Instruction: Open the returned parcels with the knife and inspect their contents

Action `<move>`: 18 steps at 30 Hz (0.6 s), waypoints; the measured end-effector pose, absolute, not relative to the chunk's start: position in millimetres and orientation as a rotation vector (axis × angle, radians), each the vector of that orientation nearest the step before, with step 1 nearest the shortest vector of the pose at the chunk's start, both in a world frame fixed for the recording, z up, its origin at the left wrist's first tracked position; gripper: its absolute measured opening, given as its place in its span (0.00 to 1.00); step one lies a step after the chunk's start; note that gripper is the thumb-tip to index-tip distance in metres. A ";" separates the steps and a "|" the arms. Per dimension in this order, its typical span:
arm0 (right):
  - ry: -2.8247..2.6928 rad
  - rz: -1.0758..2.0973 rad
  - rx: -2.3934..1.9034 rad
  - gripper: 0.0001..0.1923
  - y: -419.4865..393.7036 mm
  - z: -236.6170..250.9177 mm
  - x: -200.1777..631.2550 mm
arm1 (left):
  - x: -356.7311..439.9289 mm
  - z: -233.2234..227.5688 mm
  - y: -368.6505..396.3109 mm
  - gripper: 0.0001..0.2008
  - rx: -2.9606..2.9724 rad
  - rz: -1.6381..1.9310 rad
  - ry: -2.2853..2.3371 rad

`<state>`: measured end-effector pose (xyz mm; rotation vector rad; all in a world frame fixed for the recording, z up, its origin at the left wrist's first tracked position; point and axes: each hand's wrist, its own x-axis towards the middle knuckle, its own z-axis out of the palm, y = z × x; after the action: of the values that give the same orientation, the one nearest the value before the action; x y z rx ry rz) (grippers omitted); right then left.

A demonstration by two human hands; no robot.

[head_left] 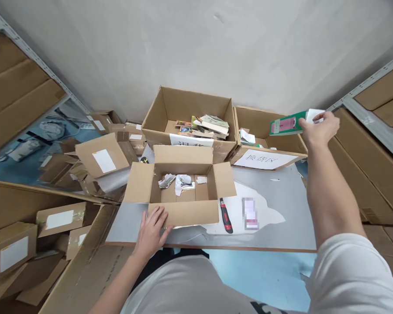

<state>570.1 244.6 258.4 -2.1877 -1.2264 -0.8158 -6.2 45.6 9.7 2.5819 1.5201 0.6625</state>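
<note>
Beyond the open carton (183,154) and to its right, a green box (284,125) is held by the right hand (322,127) at the mouth of a bin (252,117); whether its lower edge is inside cannot be told. The right grip is closed around the end of the green box, which is tilted slightly. The left hand (151,231) is laid on the carton's near flap (191,213), its grip loosely spread and nothing seen clasped in it. Crumpled paper (183,182) is contained in the carton. Just to the carton's right, a red-and-black cutter (226,217) is laid on the table (293,189), with a blurred flat item (250,213) farther right. Behind the carton, books (212,124) are piled in a large box (196,102).
</note>
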 end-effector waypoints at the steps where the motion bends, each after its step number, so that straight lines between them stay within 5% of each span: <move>1: -1.074 -0.731 -2.205 0.20 258.5 245.4 581.9 | -6.5 8.7 44.8 0.17 2.583 0.669 1.526; 9: -0.739 -0.306 -2.255 0.15 305.7 139.0 593.2 | -8.0 8.3 45.0 0.17 2.716 0.612 1.450; 18: -0.982 0.106 -2.637 0.23 358.2 87.2 594.8 | -6.3 17.4 47.4 0.17 2.711 0.552 1.518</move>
<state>594.8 358.2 87.2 -2.6365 -0.9818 0.1059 -6.3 47.4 17.4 2.7111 1.5181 0.5520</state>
